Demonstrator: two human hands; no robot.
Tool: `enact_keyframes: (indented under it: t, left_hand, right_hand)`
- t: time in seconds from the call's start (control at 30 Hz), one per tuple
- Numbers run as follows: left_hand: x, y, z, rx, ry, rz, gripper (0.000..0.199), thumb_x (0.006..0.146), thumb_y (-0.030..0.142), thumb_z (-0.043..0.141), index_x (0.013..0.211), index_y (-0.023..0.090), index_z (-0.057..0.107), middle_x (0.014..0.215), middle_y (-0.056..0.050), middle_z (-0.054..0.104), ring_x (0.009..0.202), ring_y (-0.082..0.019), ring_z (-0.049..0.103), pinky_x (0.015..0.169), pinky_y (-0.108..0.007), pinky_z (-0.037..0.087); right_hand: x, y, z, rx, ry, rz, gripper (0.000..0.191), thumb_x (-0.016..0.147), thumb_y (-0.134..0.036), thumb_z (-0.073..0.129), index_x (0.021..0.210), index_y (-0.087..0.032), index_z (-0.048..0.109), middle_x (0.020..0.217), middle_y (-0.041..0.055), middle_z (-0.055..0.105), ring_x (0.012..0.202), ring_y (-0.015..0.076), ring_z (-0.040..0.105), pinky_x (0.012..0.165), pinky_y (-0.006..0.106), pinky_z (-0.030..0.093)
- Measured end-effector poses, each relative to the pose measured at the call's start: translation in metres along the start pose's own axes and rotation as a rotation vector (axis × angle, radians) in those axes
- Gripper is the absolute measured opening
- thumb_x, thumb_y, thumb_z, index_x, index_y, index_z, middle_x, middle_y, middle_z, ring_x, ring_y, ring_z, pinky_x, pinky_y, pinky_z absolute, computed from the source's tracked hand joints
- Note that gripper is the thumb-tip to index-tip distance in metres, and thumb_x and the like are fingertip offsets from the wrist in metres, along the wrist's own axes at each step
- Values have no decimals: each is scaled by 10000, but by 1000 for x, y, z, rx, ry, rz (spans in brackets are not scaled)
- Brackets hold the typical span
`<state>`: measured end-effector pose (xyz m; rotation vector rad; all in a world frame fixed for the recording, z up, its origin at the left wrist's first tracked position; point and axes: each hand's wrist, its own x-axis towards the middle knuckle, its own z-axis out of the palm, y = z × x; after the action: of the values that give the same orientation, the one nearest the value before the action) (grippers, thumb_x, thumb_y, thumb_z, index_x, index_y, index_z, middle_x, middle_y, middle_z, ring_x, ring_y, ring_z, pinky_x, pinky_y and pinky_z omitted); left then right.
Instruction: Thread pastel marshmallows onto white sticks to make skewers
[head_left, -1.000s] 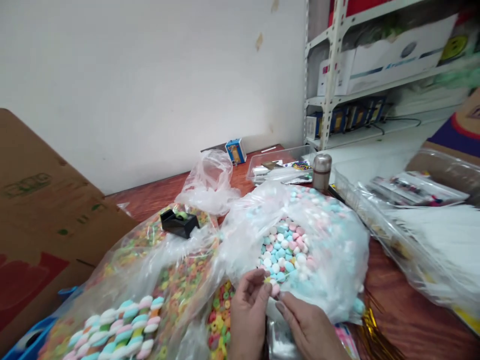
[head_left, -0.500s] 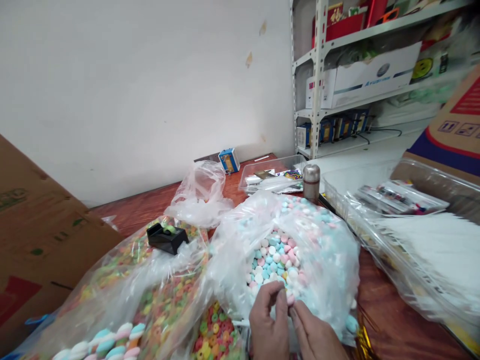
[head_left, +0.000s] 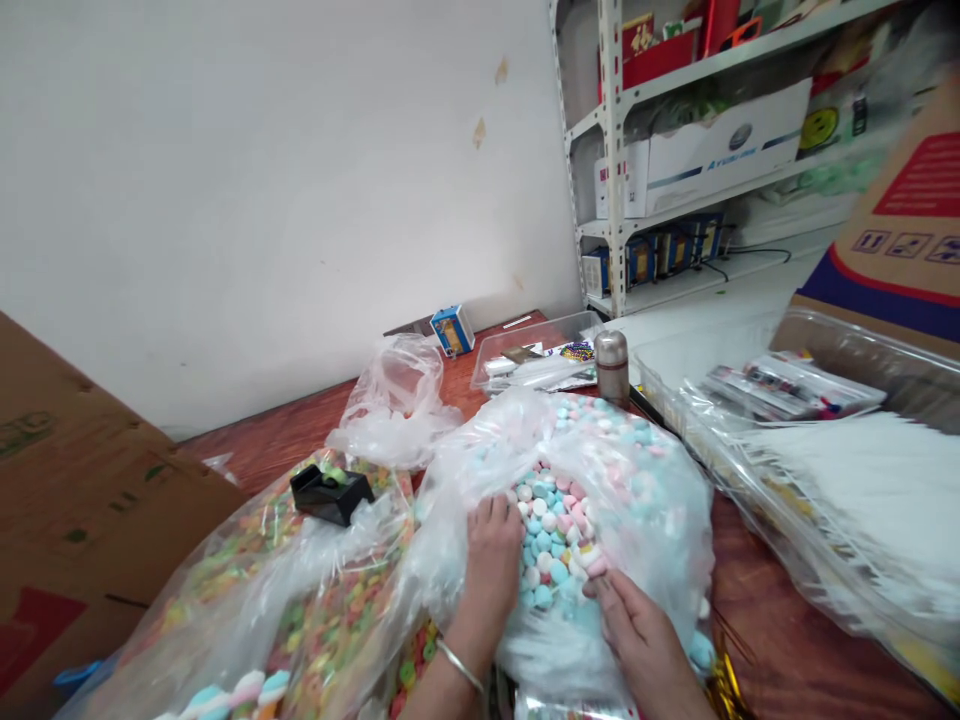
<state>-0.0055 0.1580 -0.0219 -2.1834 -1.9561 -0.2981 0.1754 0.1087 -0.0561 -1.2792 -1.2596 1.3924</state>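
A large clear plastic bag [head_left: 660,520] of pink, white and blue round marshmallows [head_left: 551,525] lies open before me. At the left rim of its opening, my left hand [head_left: 495,540] reaches in with curled fingers; its fingertips are hidden. My right hand [head_left: 637,625] is at the opening's lower right, thumb and fingers pinching a pink-and-white marshmallow piece [head_left: 590,558] with a bit of yellow beside it. To the left, another clear bag [head_left: 330,600] holds colourful ring-shaped candies. A few stacked marshmallows [head_left: 240,695] lie on it at the bottom edge.
A black tape dispenser [head_left: 331,493] rests on the ring-candy bag. Behind are a crumpled bag [head_left: 397,400], a metal canister [head_left: 612,366] and a clear tray [head_left: 487,350]. Cardboard boxes [head_left: 90,520] flank the table; a large plastic bin [head_left: 720,455] with white sheets sits right.
My hands were together at the bag's near edge and have parted. The left moved up and left to the opening's rim; the right moved slightly right with the marshmallow piece. The view shifted a little.
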Motion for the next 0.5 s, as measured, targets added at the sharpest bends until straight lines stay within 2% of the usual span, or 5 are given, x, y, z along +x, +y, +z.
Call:
enact_keyframes:
  t: [0.1,0.2,0.27,0.37,0.5]
  left_hand:
    - [9,-8,-6,67,-50,65,126,850,156,587,965,199,617,1044,-58,605,1006,-268,517,855,-419,419]
    - [9,-8,-13,-12,-48,64,192,838,137,581,1016,208,593,1091,-56,596,1031,-259,511,864,-395,403]
    - [10,-7,-17,-195,-60,-7,199,810,100,568,978,206,587,1053,-47,605,992,-235,534,843,-355,408]
    - [15,-4,-20,-453,-121,-132,157,756,80,549,850,204,574,836,-1,616,798,-175,574,729,-275,420]
    - [26,-6,-12,-535,-192,-205,57,765,168,545,801,192,582,669,32,619,630,-134,577,602,-224,409]
  right_hand:
    - [1,2,-2,16,-13,5,483,874,-610,412,887,-184,639,492,-68,423,464,128,400,470,223,329]
    - [1,0,-3,10,-37,2,497,884,-613,381,878,-187,638,472,-77,373,448,128,376,451,225,305]
    - [2,-3,-4,-5,-44,-5,505,890,-615,360,866,-193,636,470,-78,362,443,129,373,449,225,300]
    - [1,-5,-5,-31,-32,-30,506,892,-618,349,863,-202,635,471,-73,377,448,135,391,461,228,314]
    - [2,-1,-5,-29,-33,-36,474,902,-591,350,863,-201,617,483,-80,347,459,133,378,465,224,302]
